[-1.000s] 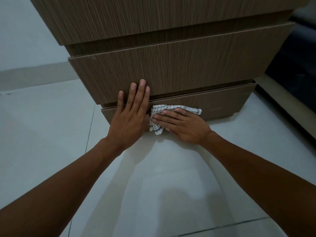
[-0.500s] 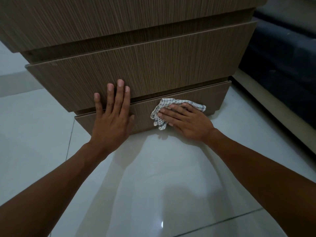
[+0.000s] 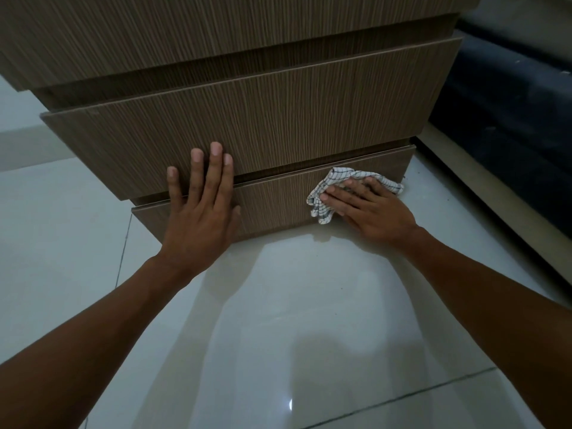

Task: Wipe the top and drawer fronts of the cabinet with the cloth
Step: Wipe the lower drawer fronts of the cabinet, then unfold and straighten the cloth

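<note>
Wiping step: the right hand (image 3: 371, 209), its grip flat-fingered, presses the white blue-checked cloth (image 3: 320, 202) on the right end of the brown wood-grain cabinet (image 3: 247, 57)'s lowest drawer front (image 3: 272, 202); the left hand (image 3: 201, 218) braces flat further left. Next likely needs a leftward sweep

Left hand (image 3: 201, 212) flat; right hand (image 3: 371, 209) flat, fingers straight.

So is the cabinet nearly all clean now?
Probably close. The right hand presses the checked cloth at the right end of the bottom drawer front, while the left hand braces flat. Nothing shows whether the upper fronts are wiped; the top is out of view.
</note>
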